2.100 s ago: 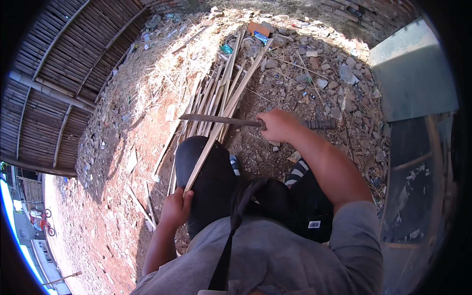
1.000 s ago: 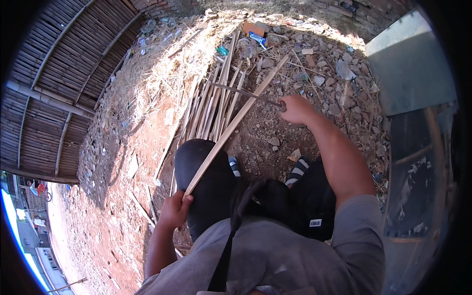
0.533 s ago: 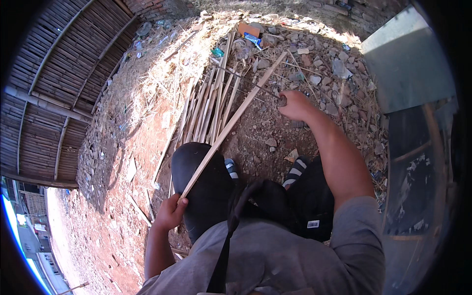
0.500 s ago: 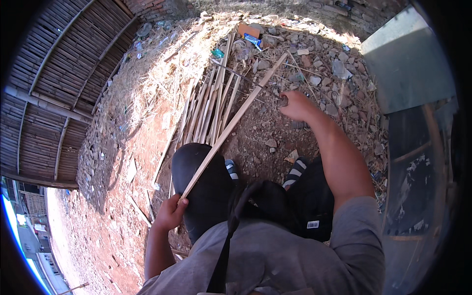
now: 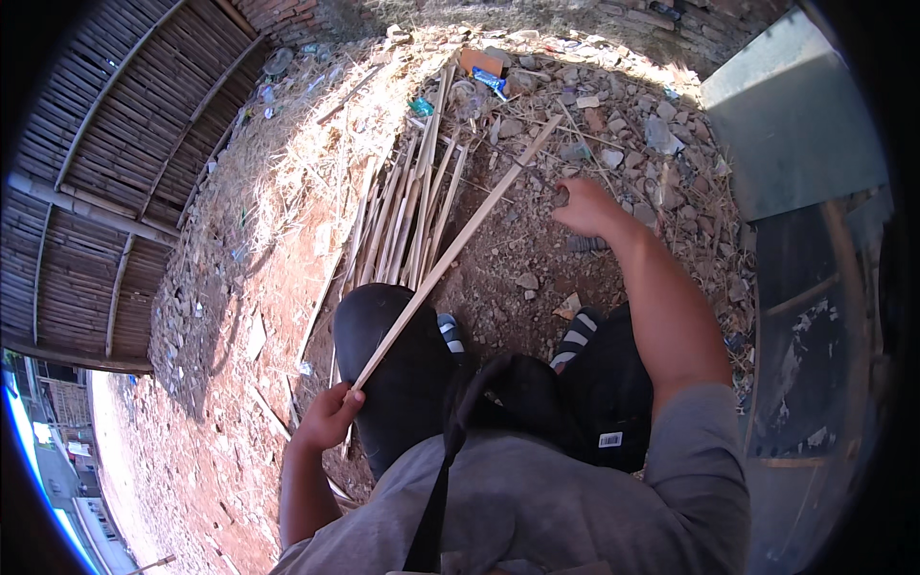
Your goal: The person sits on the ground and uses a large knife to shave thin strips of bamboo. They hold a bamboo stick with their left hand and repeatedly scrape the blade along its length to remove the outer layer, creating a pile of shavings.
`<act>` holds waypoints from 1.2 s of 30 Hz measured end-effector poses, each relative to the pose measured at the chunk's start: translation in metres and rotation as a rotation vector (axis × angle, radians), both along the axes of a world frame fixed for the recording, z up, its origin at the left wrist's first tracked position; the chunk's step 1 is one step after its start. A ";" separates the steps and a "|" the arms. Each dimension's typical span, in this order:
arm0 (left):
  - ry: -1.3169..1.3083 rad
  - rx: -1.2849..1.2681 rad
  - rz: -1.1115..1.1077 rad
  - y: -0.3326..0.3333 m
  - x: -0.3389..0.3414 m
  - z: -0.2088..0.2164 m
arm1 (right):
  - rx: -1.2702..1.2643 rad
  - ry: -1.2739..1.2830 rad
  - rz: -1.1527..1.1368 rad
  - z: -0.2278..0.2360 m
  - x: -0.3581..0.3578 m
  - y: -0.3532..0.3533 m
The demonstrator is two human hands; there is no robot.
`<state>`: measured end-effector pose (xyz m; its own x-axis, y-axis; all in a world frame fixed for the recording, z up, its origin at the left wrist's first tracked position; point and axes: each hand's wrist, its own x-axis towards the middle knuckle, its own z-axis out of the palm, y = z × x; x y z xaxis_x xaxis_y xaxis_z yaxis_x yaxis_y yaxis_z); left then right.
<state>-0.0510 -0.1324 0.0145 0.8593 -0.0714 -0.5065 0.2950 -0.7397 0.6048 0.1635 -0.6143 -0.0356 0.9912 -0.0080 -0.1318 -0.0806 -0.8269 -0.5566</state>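
My left hand point(image 5: 326, 419) is closed round the near end of a long, pale bamboo strip point(image 5: 465, 237), beside my left knee. The strip slants across that knee, far end up and to the right. My right hand point(image 5: 586, 208) is closed on a thin, dark, knife-like blade point(image 5: 537, 173), whose handle is hidden in the fist. The blade meets or crosses the strip near its far end; whether it touches cannot be made out. Under and left of the strip lies a pile of split bamboo strips point(image 5: 393, 216) on the dirt.
Rubble and stones point(image 5: 661, 158) cover the ground at the far right. A bamboo-slat wall point(image 5: 105, 115) stands left, and a grey-green panel point(image 5: 795, 125) leans at the right. Dry straw point(image 5: 316, 144), a blue wrapper point(image 5: 490, 79) and green plastic point(image 5: 421, 106) lie farther off.
My right hand and the blade have shifted slightly to the right. The far end of the strip has dipped a little nearer, while my left hand keeps its hold.
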 end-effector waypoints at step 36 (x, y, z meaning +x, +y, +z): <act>0.066 -0.168 0.078 0.022 -0.027 -0.003 | -0.050 0.054 0.426 0.056 -0.031 0.027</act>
<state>-0.0781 -0.1109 0.0116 0.8306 -0.0943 -0.5488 0.3908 -0.6035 0.6951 0.1329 -0.5868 0.0204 0.8992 0.3925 -0.1936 0.2454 -0.8184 -0.5196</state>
